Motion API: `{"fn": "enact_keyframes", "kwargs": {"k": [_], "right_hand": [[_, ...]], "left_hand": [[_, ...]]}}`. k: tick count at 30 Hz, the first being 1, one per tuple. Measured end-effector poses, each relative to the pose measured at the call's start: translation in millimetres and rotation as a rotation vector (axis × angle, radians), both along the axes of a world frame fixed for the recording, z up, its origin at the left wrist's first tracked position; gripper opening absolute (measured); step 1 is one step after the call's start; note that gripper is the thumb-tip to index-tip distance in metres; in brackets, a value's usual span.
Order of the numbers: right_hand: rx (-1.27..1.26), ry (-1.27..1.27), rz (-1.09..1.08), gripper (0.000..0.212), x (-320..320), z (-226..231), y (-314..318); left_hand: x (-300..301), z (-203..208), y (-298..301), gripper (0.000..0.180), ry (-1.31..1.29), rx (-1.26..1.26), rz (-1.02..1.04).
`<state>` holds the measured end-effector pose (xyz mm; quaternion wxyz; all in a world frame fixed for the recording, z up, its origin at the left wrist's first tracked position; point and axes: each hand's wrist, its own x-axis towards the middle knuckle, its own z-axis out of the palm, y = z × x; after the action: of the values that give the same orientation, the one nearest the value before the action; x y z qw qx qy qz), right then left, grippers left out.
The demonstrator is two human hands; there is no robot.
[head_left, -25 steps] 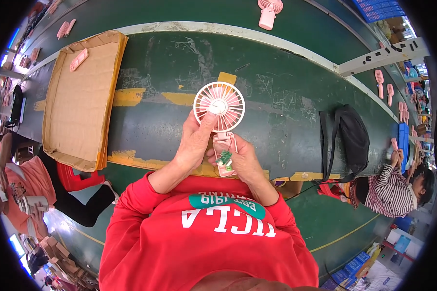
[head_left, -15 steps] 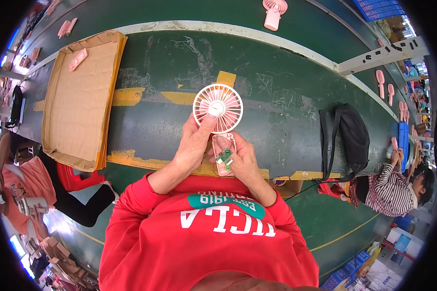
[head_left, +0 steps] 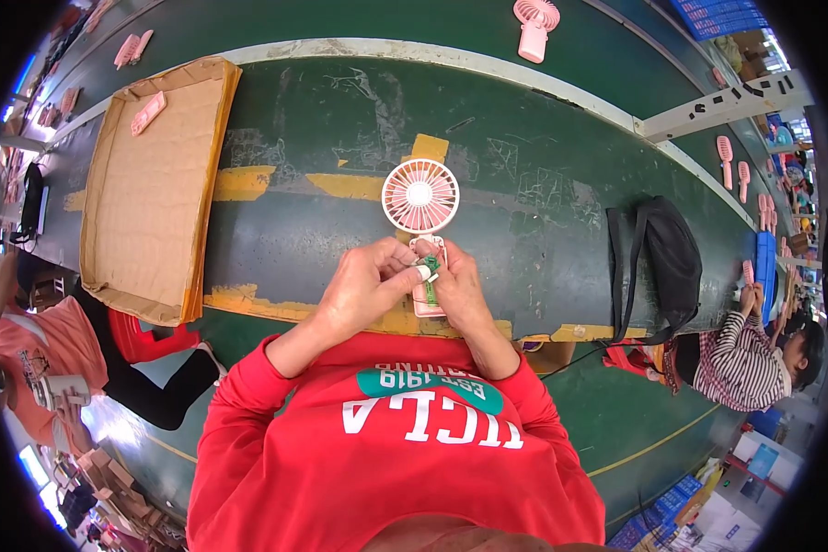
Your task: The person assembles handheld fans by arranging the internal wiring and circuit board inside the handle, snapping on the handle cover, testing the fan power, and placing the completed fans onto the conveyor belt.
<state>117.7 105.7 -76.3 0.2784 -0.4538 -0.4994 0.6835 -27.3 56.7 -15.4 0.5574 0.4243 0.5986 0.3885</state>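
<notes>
A small handheld fan point(head_left: 420, 195) lies with its round white grille toward the far side and its pink handle casing point(head_left: 430, 308) toward me. The casing is opened, and a small green circuit board point(head_left: 431, 265) shows over it. My right hand point(head_left: 462, 287) is closed around the right side of the handle, its thumb near the board. From the left, my left hand point(head_left: 363, 283) pinches with thumb and fingertips at the board; the fingers partly cover it. Wires or smaller parts between the fingers are too small to tell.
An open cardboard tray point(head_left: 147, 212) on the left holds one pink casing part point(head_left: 148, 113). A black bag point(head_left: 662, 267) lies to the right on the green table. Pink fans point(head_left: 535, 32) lie on the belt beyond the white rail. Co-workers sit at both sides.
My left hand has left the fan grille and come down to the circuit board. The fan head has shifted slightly right. Fans beyond the rail have moved a little to the right.
</notes>
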Motion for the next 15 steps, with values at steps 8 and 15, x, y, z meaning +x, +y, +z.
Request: {"fn": "enact_keyframes", "kwargs": {"k": [8, 15], "right_hand": [[-0.101, 0.026, -0.001, 0.025, -1.7, 5.9, 2.2], [-0.039, 0.014, -0.023, 0.024, -0.4, -4.8, 0.9]], "left_hand": [[0.5, -9.8, 5.0, 0.012, -0.238, 0.091, 0.136], [4.5, -8.4, 3.0, 0.026, 0.151, 0.241, 0.065]]}}
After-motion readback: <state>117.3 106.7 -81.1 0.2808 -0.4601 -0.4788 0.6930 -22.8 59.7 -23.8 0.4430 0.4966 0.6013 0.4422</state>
